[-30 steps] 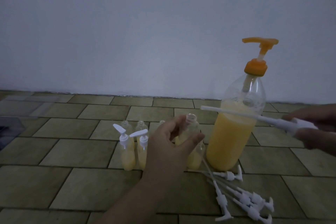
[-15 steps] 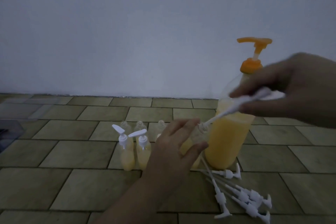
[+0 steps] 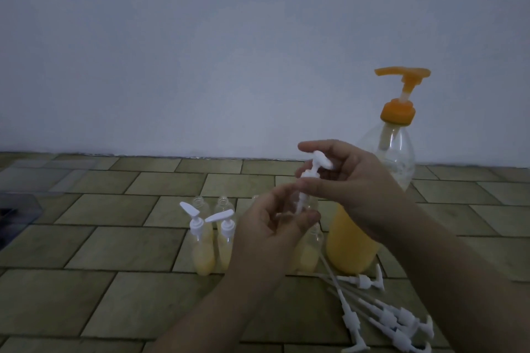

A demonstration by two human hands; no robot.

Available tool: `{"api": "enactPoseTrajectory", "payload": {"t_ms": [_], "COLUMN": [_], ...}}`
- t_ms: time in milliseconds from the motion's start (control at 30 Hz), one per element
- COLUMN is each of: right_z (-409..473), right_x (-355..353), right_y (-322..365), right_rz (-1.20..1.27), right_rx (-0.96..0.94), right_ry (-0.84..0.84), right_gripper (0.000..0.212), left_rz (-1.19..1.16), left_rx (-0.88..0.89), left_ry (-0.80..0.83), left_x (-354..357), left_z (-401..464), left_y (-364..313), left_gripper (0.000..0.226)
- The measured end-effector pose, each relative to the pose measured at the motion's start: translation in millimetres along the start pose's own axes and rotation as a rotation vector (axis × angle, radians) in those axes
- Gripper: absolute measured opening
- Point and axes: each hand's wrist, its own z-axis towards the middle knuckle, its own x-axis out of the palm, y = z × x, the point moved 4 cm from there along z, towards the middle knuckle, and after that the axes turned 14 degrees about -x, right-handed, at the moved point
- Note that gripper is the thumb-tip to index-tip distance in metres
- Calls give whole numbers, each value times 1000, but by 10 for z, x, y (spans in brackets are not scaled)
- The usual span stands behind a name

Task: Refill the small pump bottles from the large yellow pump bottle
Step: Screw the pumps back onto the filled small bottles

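Since a moment ago the right hand (image 3: pixel 348 180) has swung its white pump head (image 3: pixel 314 169) upright, stem now down inside the small bottle (image 3: pixel 308 205) that the left hand (image 3: pixel 269 233) grips. Left of the large yellow pump bottle (image 3: pixel 370 209), bare tiled floor (image 3: pixel 100 252) runs out to two capped bottles (image 3: pixel 212 241); then both hands meet, fingers pinching bottle and pump. Below that landmark, loose pumps (image 3: pixel 384 321) lie near the frame's bottom edge.

The left hand (image 3: pixel 269 226) hides most of the held bottle (image 3: pixel 308 205); loose pumps (image 3: pixel 395 321) run off the bottom edge.
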Motion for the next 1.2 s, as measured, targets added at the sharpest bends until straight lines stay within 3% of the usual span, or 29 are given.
{"api": "enactPoseTrajectory", "payload": {"t_ms": [67,167,267,400,500,633,733,867,1000,1133,1200], "right_z": [-26,-60,-73,-79,-74,-70,-78,-84,-83,-81,-84], "right_x": [25,70,39,49,26,56,33,48,5,25,18], "right_y": [-27,-51,-84,-93,-101,-85,-93,-95,-104,-111,-105], "right_rz": [-51,155,130,275,70,141,-96,56,-226,-104,-214], "right_rx": [-7,15,24,42,35,69,52,88,68,102,77], "right_ry": [-25,-49,-91,-151,-139,-78,-126,-73,-119,-59,-91], "right_gripper": [58,65,77,74,77,66,67,62,70,62,59], "left_rz": [14,-4,34,55,95,87,117,123,155,197,224], "left_rx": [3,4,29,25,12,-8,-11,-37,-47,-53,-39], "left_ry": [3,13,7,-39,-60,-68,-79,-101,-118,-127,-138], "left_x": [22,5,2,-29,-32,-20,-8,-14,-4,11,17], "left_z": [-5,16,18,47,51,60,55,75,56,65,60], "left_y": [12,13,2,32,66,87,89,101,131,147,144], "left_gripper": [30,31,40,48,44,40,35,36,33,35,35]}}
